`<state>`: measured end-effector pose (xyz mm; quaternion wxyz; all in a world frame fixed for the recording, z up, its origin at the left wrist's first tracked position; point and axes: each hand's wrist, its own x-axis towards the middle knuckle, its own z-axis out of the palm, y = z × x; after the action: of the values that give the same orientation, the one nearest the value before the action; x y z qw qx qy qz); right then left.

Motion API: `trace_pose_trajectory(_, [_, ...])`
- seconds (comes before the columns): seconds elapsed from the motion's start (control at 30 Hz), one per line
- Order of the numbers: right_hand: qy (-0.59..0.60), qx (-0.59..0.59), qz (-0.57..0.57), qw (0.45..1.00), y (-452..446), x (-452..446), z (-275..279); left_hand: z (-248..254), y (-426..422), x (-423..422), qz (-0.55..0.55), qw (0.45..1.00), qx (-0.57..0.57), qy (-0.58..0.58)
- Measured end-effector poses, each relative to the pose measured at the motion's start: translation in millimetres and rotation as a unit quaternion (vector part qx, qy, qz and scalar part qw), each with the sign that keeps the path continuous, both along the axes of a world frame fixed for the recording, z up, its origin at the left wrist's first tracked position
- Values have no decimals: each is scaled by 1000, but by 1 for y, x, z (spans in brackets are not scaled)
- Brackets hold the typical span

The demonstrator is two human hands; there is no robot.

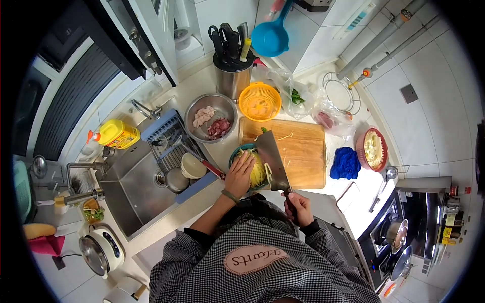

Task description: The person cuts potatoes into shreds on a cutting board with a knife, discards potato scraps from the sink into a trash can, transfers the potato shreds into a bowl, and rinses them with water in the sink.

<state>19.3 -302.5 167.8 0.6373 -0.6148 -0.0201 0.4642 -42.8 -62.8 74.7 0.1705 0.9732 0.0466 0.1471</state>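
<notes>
My right hand (300, 208) is closed around the dark handle of a cleaver (274, 157). Its broad blade points away from me over the cutting board's (309, 151) left edge, with a few pale shreds stuck to it. My left hand (239, 174) lies with fingers stretched out on a heap of pale yellow-green shredded vegetable (259, 174). The shreds sit in a teal bowl (233, 157), mostly hidden by the hand and the heap. Several loose shreds and a small green piece are scattered on the wooden board.
Behind the bowl stand a steel basin (191, 121) of raw meat, a yellow colander (260, 102) and a knife block (233, 78). The sink (132, 189) is at left. A blue cloth (345, 163), a red basket (360, 151) and the stove (389, 227) are at right.
</notes>
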Motion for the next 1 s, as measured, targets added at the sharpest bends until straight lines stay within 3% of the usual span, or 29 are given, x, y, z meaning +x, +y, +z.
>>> trace_pose_trajectory(0.13, [-7, -10, 14, 1000, -2, -1, 0, 42, 3, 16, 75, 996, -39, -30])
trace_pose_trajectory(0.3, [-14, -12, 17, 1000, -4, -2, 2, 18, 7, 5, -3, 1000, 13, -24])
trace_pose_trajectory(0.37, [-18, -9, 15, 1000, -4, -2, 1, 13, 3, -2, 13, 1000, -9, -25])
trace_pose_trajectory(0.43, [-18, 3, 21, 1000, -6, -1, -1, 29, -1, -4, 28, 999, -33, -22])
trace_pose_trajectory(0.5, [-17, -2, 13, 1000, -3, -2, 0, 54, -7, 2, -36, 998, -39, -37])
trace_pose_trajectory(0.63, [0, 15, -23, 1000, 0, 0, -1, 38, -6, -7, -150, 988, -19, -20])
trace_pose_trajectory(0.77, [25, 25, -60, 998, 10, 7, 6, 39, -3, -15, -117, 991, -50, -37])
trace_pose_trajectory(0.83, [42, 31, -60, 997, 10, 8, 0, 51, -7, -9, -213, 976, -7, -47])
trace_pose_trajectory(1.0, [44, 36, -90, 994, 16, 18, 14, 18, 13, -22, -153, 987, 45, -11])
